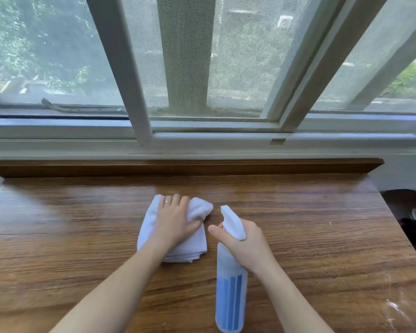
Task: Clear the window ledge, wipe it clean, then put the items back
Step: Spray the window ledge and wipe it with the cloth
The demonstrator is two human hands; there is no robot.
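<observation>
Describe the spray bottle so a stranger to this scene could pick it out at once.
Below the window, find the wooden ledge. Near its middle lies a folded white cloth under the left hand; just right of it, the right hand grips the spray bottle. It is the only upright thing there: a translucent body with blue vertical stripes and a white trigger head pointing toward the window.

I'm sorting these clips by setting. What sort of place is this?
Probably a room in a home, by a window: a wooden ledge under screened sliding windows facing trees. The left hand presses a white cloth; the right hand grips a spray bottle.
</observation>
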